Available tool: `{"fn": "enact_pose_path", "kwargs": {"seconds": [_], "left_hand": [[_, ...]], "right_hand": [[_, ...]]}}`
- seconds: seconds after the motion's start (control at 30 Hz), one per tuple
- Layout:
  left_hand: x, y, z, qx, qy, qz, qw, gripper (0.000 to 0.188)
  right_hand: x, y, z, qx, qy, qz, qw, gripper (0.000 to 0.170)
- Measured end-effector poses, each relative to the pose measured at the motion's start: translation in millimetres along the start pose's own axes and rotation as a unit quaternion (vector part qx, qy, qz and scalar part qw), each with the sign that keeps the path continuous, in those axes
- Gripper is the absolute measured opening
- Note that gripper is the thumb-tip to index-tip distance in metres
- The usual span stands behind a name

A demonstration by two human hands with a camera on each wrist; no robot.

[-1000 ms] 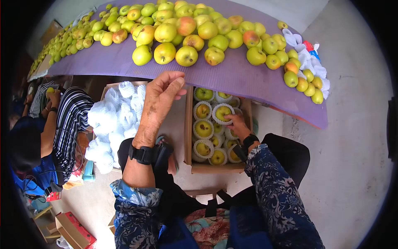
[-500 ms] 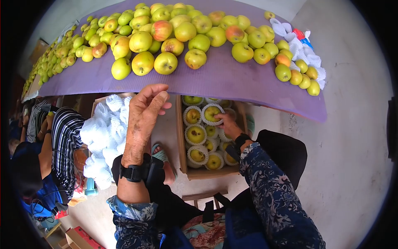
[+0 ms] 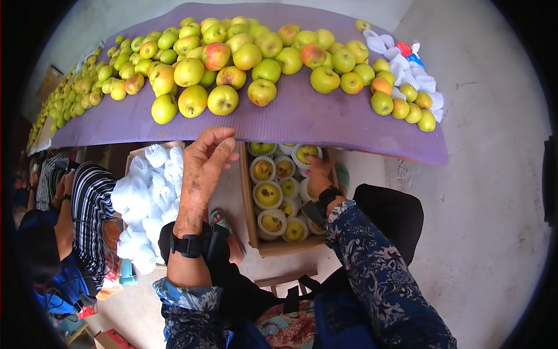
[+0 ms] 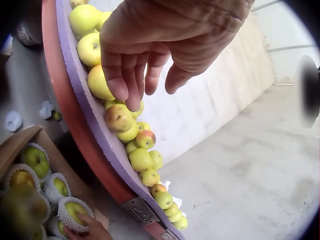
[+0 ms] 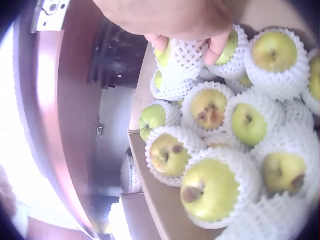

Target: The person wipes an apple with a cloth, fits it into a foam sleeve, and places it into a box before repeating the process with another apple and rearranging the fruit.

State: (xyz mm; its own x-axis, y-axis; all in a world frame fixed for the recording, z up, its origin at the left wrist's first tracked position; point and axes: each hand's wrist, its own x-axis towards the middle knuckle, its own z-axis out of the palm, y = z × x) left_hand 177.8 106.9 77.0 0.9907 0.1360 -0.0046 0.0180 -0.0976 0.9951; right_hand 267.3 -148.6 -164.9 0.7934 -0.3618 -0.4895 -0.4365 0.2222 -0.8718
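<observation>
In the head view my right hand (image 3: 317, 177) reaches into a cardboard box (image 3: 251, 212) below the table edge. Its thumb and fingers grip a green apple (image 3: 306, 153) wrapped in a white foam net (image 5: 186, 62), near the far right of the box. Several netted apples lie around it, some with brown spots, such as one netted apple (image 3: 268, 195) near the left wall. My left hand (image 3: 203, 166) hovers at the front edge of the purple-matted table (image 3: 325, 129), fingers loosely bent, holding nothing. Loose apples (image 4: 119, 118) show beyond it in the left wrist view.
A large heap of bare apples (image 3: 189, 72) covers much of the table. Foam nets (image 3: 148, 198) fill a box at left, and more foam nets (image 3: 401, 68) lie at the table's right end. Another person in striped clothing (image 3: 90, 203) sits at left.
The head view has shifted, so the table sits lower in it. My right hand has moved the netted apple slightly toward the far end of the box. My left hand keeps its loose pose.
</observation>
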Motion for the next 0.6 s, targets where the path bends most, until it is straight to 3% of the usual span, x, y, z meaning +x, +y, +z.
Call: {"fn": "enact_pose_path", "kwargs": {"seconds": [0.1,0.3,0.4,0.53,0.6], "left_hand": [[-0.2,0.0,0.5,0.002,-0.001,-0.005,1.0,0.024],[-2.7,0.7,0.4,0.013,-0.002,-0.013,1.0,0.026],[-2.4,-1.8,-0.5,0.011,-0.004,-0.013,1.0,0.026],[-2.4,-1.1,1.0,0.018,-0.006,-0.015,1.0,0.025],[-3.9,2.5,3.0,0.024,-0.006,-0.019,1.0,0.025]], "right_hand": [[10.0,14.6,9.2,0.037,0.064,0.027,0.997,0.061],[4.5,2.1,11.5,0.06,0.046,-0.012,0.997,0.066],[9.5,-7.3,12.0,0.019,0.051,0.043,0.998,0.065],[39.3,21.9,11.1,-0.02,0.061,-0.075,0.995,0.069],[43.4,22.9,15.2,-0.004,0.072,-0.052,0.996,0.072]]}}
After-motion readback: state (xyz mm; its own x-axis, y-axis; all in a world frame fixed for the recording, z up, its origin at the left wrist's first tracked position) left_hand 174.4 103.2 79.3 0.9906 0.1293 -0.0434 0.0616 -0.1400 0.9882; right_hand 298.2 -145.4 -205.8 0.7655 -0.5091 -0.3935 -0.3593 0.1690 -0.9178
